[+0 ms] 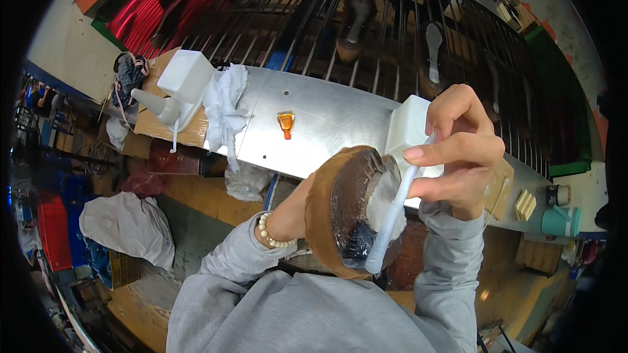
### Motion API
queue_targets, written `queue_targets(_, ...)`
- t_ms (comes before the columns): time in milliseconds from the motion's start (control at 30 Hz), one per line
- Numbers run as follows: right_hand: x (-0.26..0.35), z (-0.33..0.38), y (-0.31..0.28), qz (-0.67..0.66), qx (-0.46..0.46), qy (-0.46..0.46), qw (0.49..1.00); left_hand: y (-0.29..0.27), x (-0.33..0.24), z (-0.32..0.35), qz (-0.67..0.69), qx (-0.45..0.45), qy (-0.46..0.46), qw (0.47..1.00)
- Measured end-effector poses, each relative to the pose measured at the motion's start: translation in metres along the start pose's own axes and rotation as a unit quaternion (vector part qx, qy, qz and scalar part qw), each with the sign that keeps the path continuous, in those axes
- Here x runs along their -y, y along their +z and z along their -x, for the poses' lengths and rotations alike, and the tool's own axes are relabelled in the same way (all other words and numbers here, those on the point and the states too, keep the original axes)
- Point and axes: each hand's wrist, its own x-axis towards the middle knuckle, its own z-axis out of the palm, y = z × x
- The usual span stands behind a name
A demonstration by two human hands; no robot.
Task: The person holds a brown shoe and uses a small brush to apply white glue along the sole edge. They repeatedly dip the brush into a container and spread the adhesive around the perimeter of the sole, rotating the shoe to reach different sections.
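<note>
My left hand holds up a brown shoe upper in front of my chest, its dark, hollow-looking side and a whitish patch turned toward my right. The shoe hides most of that hand's fingers. Between the thumb and fingers of my right hand is a slim, pale translucent stick, slanting down across the shoe's right side. I cannot tell what kind of tool it is. Just behind that hand a white plastic container stands on the metal ledge.
Beyond the ledge, several dark shoes lie on a rack of metal bars. A small amber bottle lies on the ledge, left of the shoe. Farther left are a white cloth and a white spouted bottle. A teal mug stands at right.
</note>
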Motion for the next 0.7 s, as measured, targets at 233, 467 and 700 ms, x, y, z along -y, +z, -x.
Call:
queue_targets(233, -0.005, -0.005, -0.009, 0.001, 0.048, -0.022, 0.999, -0.001, 0.022, 0.016, 0.155, 0.062, -0.073, 0.983)
queue_targets(467, 0.007, -0.002, -0.014, 0.008, 0.079, 0.094, 0.992, 0.004, 0.023, 0.017, 0.185, 0.052, -0.096, 0.977)
queue_targets(700, 0.005, -0.004, -0.025, -0.026, 0.147, 0.080, 0.986, 0.005, 0.023, 0.020, 0.197, 0.045, -0.105, 0.974)
